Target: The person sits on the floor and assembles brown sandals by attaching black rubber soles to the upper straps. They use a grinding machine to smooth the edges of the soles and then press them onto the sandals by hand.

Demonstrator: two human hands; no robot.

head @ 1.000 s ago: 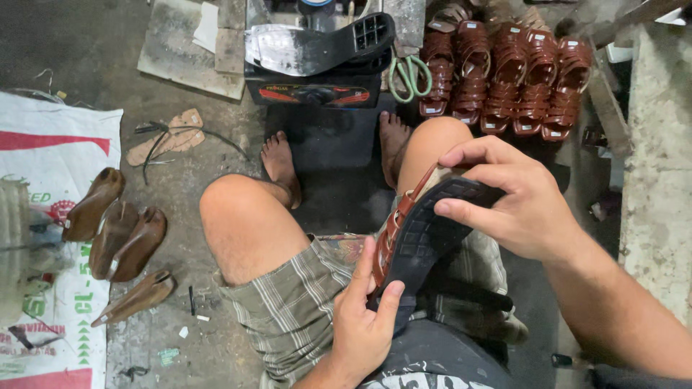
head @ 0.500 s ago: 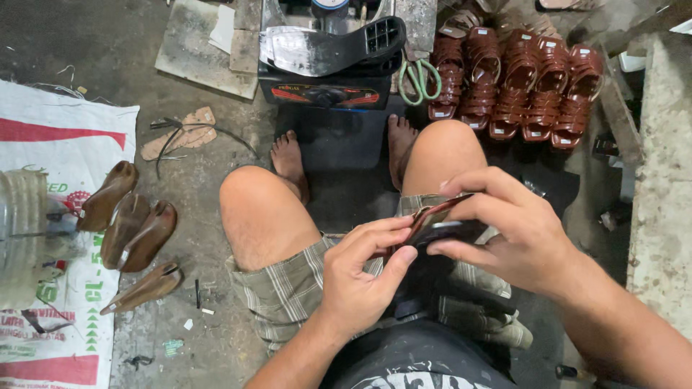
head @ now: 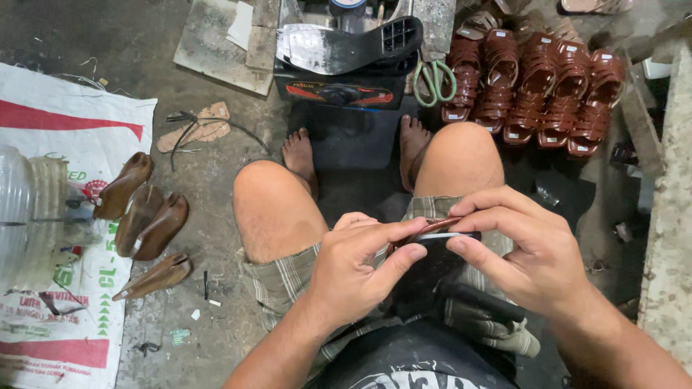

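Both hands hold a brown strapped sandal (head: 433, 232) with a black sole edge-on over my lap. My left hand (head: 357, 274) grips its left side, with thumb and forefinger pressed along the sole edge. My right hand (head: 522, 248) pinches its right end from above. Most of the sandal is hidden between the fingers. Below it lie my checked shorts (head: 288, 277) and bare knees.
A black shoe last on a stand (head: 346, 50) stands beyond my bare feet. Rows of brown sandals (head: 548, 94) lie at upper right, with green-handled scissors (head: 431, 79) beside them. Several brown wooden lasts (head: 144, 216) rest at left by a printed sack (head: 50, 144). A concrete ledge (head: 670, 238) runs along the right.
The sandal, held upright with its black sole facing me a second ago, has been turned flat and edge-on. My left hand moved up from below onto its side; both hands closed around it.
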